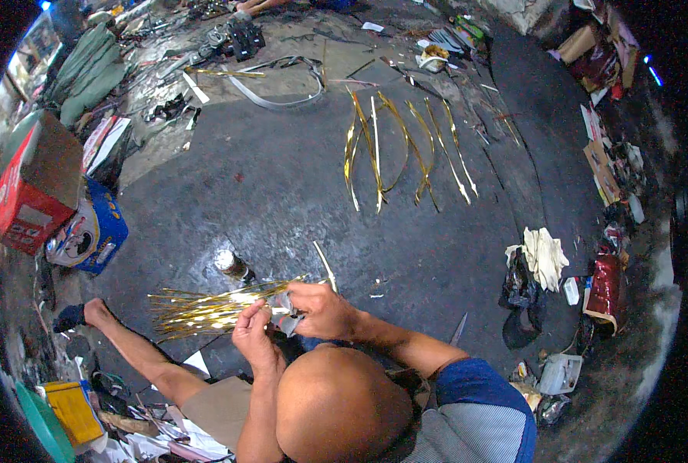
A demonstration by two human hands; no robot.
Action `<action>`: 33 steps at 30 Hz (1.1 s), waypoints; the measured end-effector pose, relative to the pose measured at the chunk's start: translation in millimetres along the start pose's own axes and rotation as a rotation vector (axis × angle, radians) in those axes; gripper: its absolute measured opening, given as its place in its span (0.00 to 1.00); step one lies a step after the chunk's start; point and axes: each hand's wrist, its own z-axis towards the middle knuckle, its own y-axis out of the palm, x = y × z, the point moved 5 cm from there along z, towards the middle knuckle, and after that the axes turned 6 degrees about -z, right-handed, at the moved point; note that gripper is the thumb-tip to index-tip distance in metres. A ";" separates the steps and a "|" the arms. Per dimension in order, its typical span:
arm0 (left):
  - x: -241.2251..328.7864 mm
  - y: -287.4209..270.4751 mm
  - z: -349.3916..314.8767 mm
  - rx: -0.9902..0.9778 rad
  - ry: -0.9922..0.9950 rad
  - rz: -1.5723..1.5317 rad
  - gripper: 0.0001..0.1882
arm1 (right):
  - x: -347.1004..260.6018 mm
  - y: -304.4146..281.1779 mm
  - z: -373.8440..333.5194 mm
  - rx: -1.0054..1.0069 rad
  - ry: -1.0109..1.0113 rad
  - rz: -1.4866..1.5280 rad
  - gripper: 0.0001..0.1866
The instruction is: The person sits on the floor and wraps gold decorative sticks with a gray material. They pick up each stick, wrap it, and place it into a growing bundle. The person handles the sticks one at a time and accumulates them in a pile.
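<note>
My hands are close together above the near end of a bundle of thin, shiny gold strips (pixel 205 312) lying on the dark mat. My left hand (pixel 255 339) is closed, with thumb and fingers pinched together; whatever is between them is too small to make out. My right hand (pixel 322 310) is curled closed beside it, gripping a small grey piece (pixel 288 322) in the gap between the hands. A narrow pale strip (pixel 325 264) rises past the right hand's fingers; whether it is held cannot be told. Beyond the bundle stands a small jar (pixel 234 266) with a whitish top.
More gold strips (pixel 390 147) are spread across the far mat (pixel 282 170). A grey strap loop (pixel 286 100) lies beyond it. Red and blue cartons (pixel 101 231) stand at left. A cream cloth (pixel 544 258) and black plastic lie at right. Paper scraps surround my outstretched leg (pixel 147 355).
</note>
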 end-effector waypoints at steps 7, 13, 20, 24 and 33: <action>-10.4 0.6 -2.6 -0.110 -0.191 -0.319 0.09 | -7.5 -4.3 8.7 0.104 0.035 0.006 0.12; 1.9 -0.1 6.0 -0.122 -0.197 -0.284 0.03 | -10.7 -0.1 18.8 0.044 -0.177 -0.083 0.12; 51.3 -37.1 37.6 -0.022 -0.081 -0.211 0.03 | -14.8 5.3 21.4 -0.006 -0.116 0.000 0.12; 75.0 -99.5 90.1 0.079 -0.088 -0.248 0.02 | -1.4 9.3 -1.6 -0.079 -0.144 -0.007 0.10; 86.1 -212.5 164.0 0.287 -0.197 -0.054 0.09 | 30.8 -13.5 -85.9 -0.231 0.006 0.043 0.10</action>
